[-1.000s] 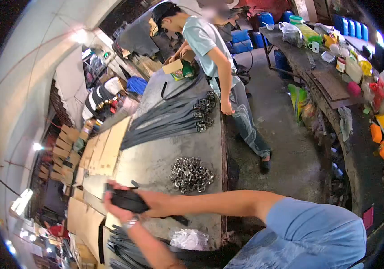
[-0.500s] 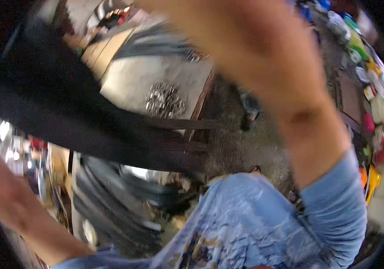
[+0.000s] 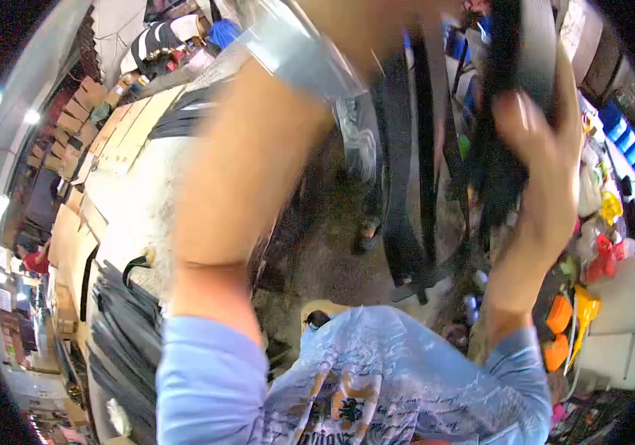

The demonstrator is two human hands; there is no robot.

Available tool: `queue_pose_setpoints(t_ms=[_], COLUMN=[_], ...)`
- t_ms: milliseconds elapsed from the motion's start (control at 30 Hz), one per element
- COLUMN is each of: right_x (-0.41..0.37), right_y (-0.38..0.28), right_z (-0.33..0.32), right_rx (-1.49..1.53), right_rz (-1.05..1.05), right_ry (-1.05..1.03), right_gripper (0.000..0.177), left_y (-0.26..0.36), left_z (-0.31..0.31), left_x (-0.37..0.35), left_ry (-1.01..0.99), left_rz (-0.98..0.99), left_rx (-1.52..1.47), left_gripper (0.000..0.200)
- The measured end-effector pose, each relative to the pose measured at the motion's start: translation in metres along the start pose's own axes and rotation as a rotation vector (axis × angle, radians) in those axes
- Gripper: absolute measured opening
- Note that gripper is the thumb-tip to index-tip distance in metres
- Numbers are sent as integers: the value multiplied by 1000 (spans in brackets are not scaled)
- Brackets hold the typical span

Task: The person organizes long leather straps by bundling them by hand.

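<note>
My right hand point(image 3: 544, 148) is raised at the right of the head view, its thumb and fingers closed around a bundle of black straps point(image 3: 507, 81). Long ends of the straps hang down in front of me toward the floor. My left arm reaches up across the middle; my left hand point(image 3: 399, 26) is blurred and cut off by the top edge, so its fingers are hidden. A shiny, see-through plastic-like band point(image 3: 291, 52) shows across the left forearm.
On the left stands a pale worktable point(image 3: 136, 200) with cardboard sheets and black strips point(image 3: 180, 119). More black strips point(image 3: 124, 334) lie in a heap nearer me. Blue containers point(image 3: 625, 141), orange pieces point(image 3: 557, 315) and bags line the right. A person in red point(image 3: 35, 259) is far left.
The black straps have swung from the left side of the view to the right. My left arm has come up from the lower left to the middle. The view has turned.
</note>
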State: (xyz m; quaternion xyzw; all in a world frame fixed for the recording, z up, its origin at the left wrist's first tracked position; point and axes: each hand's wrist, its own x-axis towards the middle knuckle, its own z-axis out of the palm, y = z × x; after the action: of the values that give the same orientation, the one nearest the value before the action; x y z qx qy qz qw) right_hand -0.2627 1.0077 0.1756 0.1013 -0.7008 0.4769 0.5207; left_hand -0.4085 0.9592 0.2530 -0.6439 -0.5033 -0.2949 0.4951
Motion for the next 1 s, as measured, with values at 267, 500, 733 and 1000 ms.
queue_pose_setpoints(t_ms=[267, 500, 733, 1000], right_x=[-116, -120, -41, 40], right_y=[114, 190, 292, 454], right_z=[-78, -111, -108, -184], right_rx=[139, 187, 195, 163], right_rz=[583, 925, 938, 1075], right_ry=[214, 220, 345, 154], right_gripper=[84, 48, 42, 31], left_y=[98, 51, -15, -61], left_z=[133, 215, 294, 441], left_x=[-148, -192, -199, -222], left_ry=[-216, -451, -341, -234], left_rz=[-994, -997, -1513, -2043], left_rx=[-2149, -1946, -2434, -2025], left_gripper=[70, 66, 65, 35])
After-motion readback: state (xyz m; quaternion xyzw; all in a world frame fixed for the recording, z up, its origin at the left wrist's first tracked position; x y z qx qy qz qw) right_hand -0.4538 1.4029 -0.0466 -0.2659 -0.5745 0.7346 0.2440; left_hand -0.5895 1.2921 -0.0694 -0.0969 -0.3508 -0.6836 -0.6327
